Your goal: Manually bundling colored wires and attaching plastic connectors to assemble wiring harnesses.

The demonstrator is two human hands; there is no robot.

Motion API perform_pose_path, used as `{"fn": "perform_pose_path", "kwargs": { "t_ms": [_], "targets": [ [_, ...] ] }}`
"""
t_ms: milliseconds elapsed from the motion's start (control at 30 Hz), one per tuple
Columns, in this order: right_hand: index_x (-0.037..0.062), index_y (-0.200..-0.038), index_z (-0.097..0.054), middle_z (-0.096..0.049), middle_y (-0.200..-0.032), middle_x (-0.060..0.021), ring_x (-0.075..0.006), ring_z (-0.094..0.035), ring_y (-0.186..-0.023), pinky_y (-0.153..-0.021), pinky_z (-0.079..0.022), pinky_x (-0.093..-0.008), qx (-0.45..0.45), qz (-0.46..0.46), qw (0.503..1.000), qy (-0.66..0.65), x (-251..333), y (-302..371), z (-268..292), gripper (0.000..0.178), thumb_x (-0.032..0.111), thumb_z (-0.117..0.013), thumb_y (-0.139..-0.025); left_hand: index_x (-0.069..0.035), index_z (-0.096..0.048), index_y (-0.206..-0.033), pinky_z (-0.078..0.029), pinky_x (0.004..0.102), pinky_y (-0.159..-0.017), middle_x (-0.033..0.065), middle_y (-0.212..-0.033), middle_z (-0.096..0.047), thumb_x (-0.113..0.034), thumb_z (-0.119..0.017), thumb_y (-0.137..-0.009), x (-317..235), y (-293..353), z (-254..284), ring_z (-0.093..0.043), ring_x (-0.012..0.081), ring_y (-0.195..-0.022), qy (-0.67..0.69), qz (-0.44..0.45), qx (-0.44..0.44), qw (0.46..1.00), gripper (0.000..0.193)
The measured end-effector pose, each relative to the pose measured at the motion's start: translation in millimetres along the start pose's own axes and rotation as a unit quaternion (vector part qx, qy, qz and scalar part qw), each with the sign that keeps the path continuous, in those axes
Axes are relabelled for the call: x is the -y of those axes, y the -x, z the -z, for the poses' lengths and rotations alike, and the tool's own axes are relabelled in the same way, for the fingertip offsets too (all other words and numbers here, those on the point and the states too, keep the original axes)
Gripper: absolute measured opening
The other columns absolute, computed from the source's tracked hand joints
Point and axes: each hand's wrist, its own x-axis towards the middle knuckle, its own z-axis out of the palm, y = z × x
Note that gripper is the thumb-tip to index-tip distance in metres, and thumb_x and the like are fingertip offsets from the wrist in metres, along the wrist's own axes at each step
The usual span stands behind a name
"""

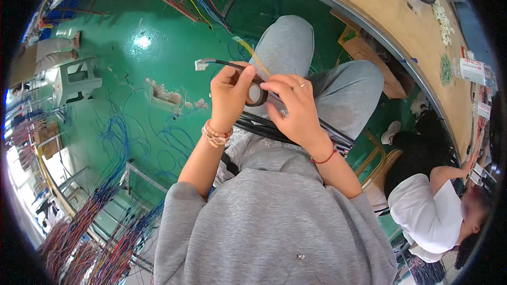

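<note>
Tape roll (257, 95): dark ring held between both hands, above the lap.
Left hand (228, 97): fingers closed around the black cable (222, 63) beside the roll.
Right hand (296, 106): fingers pinching the roll's edge.
White connector (202, 64): at the cable's left end.
Floor (132, 63): green, with loose blue wires.

Both hands (231, 95) (297, 108) wrap black tape roll (257, 95) around cable (227, 64).

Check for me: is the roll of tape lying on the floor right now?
No, the tape roll is held up between the left hand and right hand, above the lap.
</note>
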Motion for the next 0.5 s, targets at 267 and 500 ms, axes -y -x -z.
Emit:
{"fn": "perform_pose_path", "kwargs": {
  "t_ms": [267, 500],
  "targets": [
    [0.0074, -0.088, -0.057, -0.057, -0.092, -0.0052, -0.0235, -0.053, -0.086, -0.078, -0.038, -0.0354, -0.068, 0.071, 0.991, 0.09, -13, 0, -7, 0.032, -0.003, -0.06, -0.058, 0.0, -0.059, -0.084, -0.037, 0.0173, -0.053, 0.0001, -0.072, -0.057, -0.017, -0.056, -0.085, -1, 5, 3, -0.048, 0.0029, -0.06, -0.009, 0.103, 0.037, 0.994, 0.018],
    [0.0047, -0.087, -0.057, -0.058, -0.089, -0.0084, -0.0202, -0.055, -0.083, -0.071, -0.042, -0.0272, -0.103, 0.01, 0.994, -0.024, -16, 10, -5, 0.024, -0.005, -0.055, -0.066, 0.002, -0.06, -0.087, -0.04, 0.023, -0.073, 0.004, -0.085, -0.061, -0.012, -0.054, -0.085, -9, 3, 9, -0.052, 0.0088, -0.081, -0.046, 0.099, 0.109, 0.988, 0.015]
  ]
}}
